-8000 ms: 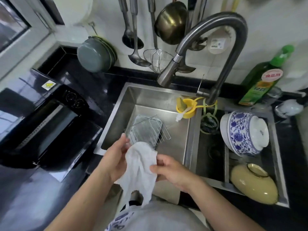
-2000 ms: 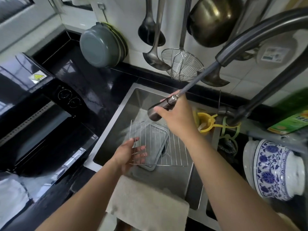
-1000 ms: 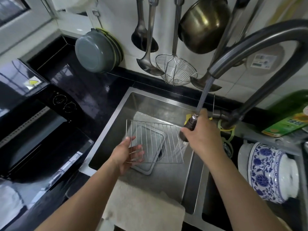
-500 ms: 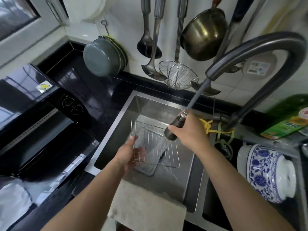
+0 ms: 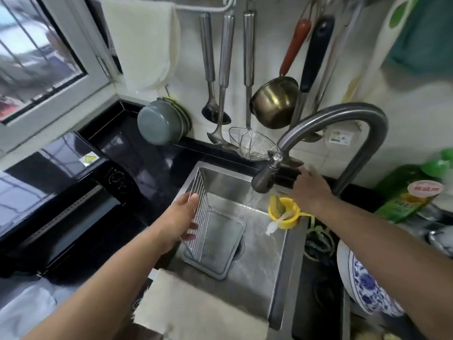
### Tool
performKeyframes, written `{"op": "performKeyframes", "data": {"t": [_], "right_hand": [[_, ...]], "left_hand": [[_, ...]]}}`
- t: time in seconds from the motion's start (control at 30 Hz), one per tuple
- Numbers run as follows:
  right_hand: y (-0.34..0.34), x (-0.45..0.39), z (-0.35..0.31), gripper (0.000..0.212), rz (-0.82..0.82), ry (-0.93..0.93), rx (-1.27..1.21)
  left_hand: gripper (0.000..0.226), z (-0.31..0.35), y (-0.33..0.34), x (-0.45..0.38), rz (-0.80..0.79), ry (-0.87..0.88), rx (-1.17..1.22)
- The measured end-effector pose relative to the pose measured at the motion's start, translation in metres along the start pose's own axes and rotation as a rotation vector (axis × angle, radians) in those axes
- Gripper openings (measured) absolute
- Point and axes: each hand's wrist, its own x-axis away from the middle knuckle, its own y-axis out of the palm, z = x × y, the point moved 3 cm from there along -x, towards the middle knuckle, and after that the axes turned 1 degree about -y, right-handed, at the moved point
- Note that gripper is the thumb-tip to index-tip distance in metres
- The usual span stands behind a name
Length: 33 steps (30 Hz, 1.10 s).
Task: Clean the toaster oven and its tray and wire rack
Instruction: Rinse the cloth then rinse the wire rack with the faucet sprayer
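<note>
My right hand (image 5: 309, 190) has let go of the spray head (image 5: 263, 179), which half a second ago I held pulled out over the rack. Now the head sits back at the end of the faucet (image 5: 343, 119), and water runs from it down into the sink (image 5: 277, 261). My right hand is beside the head, toward the faucet base, with the fingers stretched out and holding nothing; I cannot tell if it touches the lever.

My left hand (image 5: 180, 220) grips the wire rack (image 5: 199, 214) by its left edge, thumb on top and fingers below through the bars. The rack was lying almost flat before; now I have turned it up on its side, so it stands steep against the left wall of the sink. Its lower edge is down on the tray (image 5: 217, 244), which lies flat on the sink bottom near the drain.

I think the rinsing of the rack is finished, or nearly, and it is tipped so the water drains off. The tray is next for washing. The toaster oven (image 5: 61, 212) stands open on the counter at the left, well apart from both hands
</note>
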Motion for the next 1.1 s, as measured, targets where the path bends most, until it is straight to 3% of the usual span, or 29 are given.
{"op": "performKeyframes", "data": {"t": [0.1, 0.2, 0.27, 0.3, 0.4, 0.5, 0.57, 0.63, 0.77, 0.87, 0.97, 1.03, 1.1], "right_hand": [[0.014, 0.000, 0.016, 0.054, -0.025, 0.111, 0.046], [0.019, 0.007, 0.021, 0.057, 0.094, 0.153, -0.065], [0.025, 0.021, 0.015, 0.059, 0.191, 0.131, -0.145], [0.028, 0.031, 0.009, 0.059, 0.230, 0.117, -0.201], [0.036, 0.071, -0.028, 0.054, 0.307, 0.067, -0.424], [0.045, 0.108, -0.071, 0.042, 0.398, 0.080, -0.840], [0.058, 0.127, -0.100, 0.036, 0.281, 0.152, -1.132], [0.067, 0.140, -0.127, 0.033, 0.060, 0.257, -1.401], [0.071, 0.149, -0.163, 0.045, -0.114, 0.374, -1.673], [0.065, 0.149, -0.174, 0.042, -0.170, 0.484, -1.955], [0.054, 0.149, -0.177, 0.024, -0.216, 0.552, -2.332], [0.050, 0.152, -0.178, 0.024, -0.157, 0.548, -2.308], [0.045, 0.154, -0.176, 0.025, 0.002, 0.573, -2.206]], "left_hand": [[0.028, 0.009, 0.002, 0.007, 0.012, -0.062, 0.049], [0.009, 0.008, -0.002, 0.011, 0.023, -0.069, 0.099], [0.025, -0.002, -0.008, 0.011, 0.065, -0.068, 0.124], [0.034, -0.009, -0.009, 0.009, 0.105, -0.093, 0.108], [0.025, -0.040, -0.006, 0.006, 0.180, -0.221, 0.061], [0.025, -0.059, -0.001, 0.004, 0.278, -0.174, 0.002], [0.029, -0.063, 0.009, 0.006, 0.238, -0.209, 0.198], [0.022, -0.073, 0.014, 0.014, 0.216, -0.306, 0.159], [0.036, -0.083, 0.010, 0.022, 0.130, -0.271, 0.349], [0.037, -0.081, 0.000, 0.043, -0.011, -0.236, 0.446], [0.019, -0.076, -0.007, 0.061, -0.053, -0.192, 0.449], [0.026, -0.077, -0.016, 0.069, -0.073, -0.188, 0.472], [0.034, -0.082, -0.026, 0.069, -0.065, -0.165, 0.489]]}}
